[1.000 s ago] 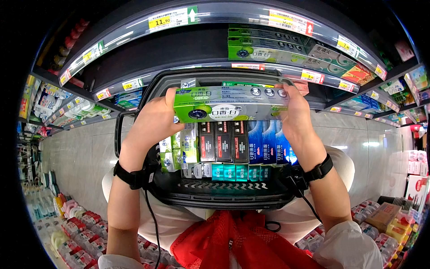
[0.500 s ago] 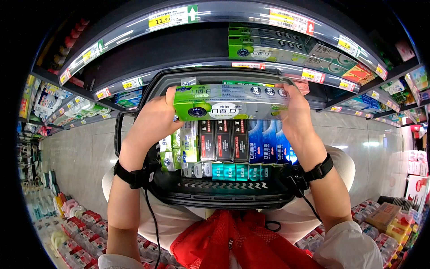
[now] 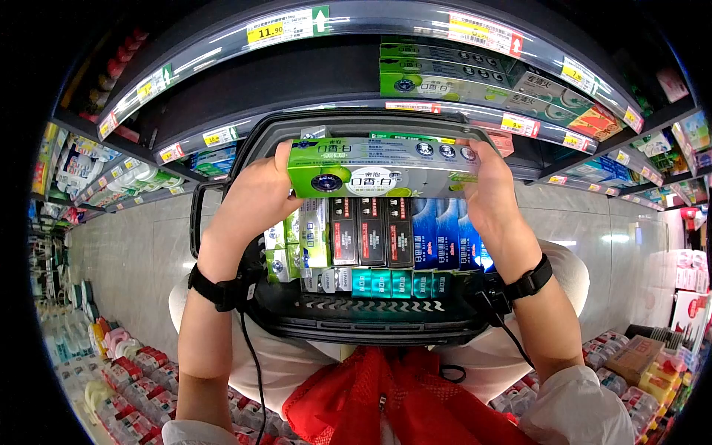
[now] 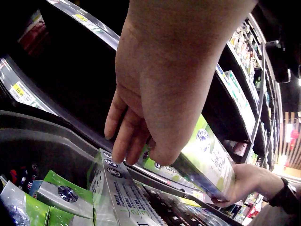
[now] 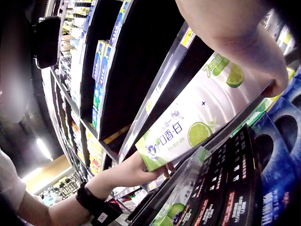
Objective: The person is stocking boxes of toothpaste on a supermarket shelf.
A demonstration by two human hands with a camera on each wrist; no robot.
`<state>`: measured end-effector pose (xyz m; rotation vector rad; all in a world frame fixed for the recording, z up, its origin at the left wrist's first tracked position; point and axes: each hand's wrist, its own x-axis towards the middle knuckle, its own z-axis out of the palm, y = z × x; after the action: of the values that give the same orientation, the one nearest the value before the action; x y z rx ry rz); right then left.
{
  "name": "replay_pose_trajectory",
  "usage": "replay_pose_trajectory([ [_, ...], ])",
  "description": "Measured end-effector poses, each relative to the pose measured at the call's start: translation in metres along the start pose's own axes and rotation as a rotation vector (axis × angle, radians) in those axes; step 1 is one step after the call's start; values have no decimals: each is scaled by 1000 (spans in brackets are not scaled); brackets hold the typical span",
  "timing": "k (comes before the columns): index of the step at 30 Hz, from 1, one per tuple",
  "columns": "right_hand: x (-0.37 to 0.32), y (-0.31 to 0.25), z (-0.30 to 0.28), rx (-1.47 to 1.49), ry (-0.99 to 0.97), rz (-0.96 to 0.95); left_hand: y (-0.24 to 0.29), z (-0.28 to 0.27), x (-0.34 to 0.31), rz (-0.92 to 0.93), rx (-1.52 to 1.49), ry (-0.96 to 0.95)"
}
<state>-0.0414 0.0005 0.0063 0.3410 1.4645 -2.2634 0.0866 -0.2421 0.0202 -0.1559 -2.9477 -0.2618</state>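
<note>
Both hands hold one long green-and-silver toothpaste box [image 3: 400, 180] level over an open dark bin, one hand at each end. My left hand [image 3: 256, 191] grips the green left end; my right hand [image 3: 492, 191] has the right end, thumb on top. Limes are printed on the box's broad face, which shows in the right wrist view. Upright toothpaste boxes pack the bin [image 3: 371, 326]: green ones [image 3: 314, 241] at left, black ones [image 3: 371, 241] in the middle and blue ones [image 3: 447, 241] at right. A front row of teal boxes [image 3: 391, 285] stands before them.
Behind the bin runs a shelf with price labels [image 3: 285, 28]. Similar green boxes [image 3: 441, 80] are stacked on its right half, beside grey ones [image 3: 547, 96]. Wrapped bottles [image 3: 137, 371] stand on the floor at left, and a cardboard carton [image 3: 634, 360] at right.
The held box has shifted very slightly up in the head view, with its lettered front turned a little. Both hands keep the same hold; the boxes in the bin stay put.
</note>
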Motion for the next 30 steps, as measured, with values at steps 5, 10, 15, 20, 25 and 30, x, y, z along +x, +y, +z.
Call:
replay_pose_trajectory([
  [5,2,4,-1,-21,-14,-24,-2,0,-1,-69,-46,-68],
  [10,4,5,-3,-11,-10,-34,-2,2,-1,-56,-43,-52],
  [15,3,4,-1,-14,1,-31,-4,5,0,44,105,36],
  [20,3,4,-2,-33,18,-19,-7,7,0,-34,44,-25],
  [25,4,3,-2,-28,21,-8,-6,6,-1,-27,72,-35],
  [30,3,3,-2,-18,14,0,-6,7,-1,-29,89,-47],
])
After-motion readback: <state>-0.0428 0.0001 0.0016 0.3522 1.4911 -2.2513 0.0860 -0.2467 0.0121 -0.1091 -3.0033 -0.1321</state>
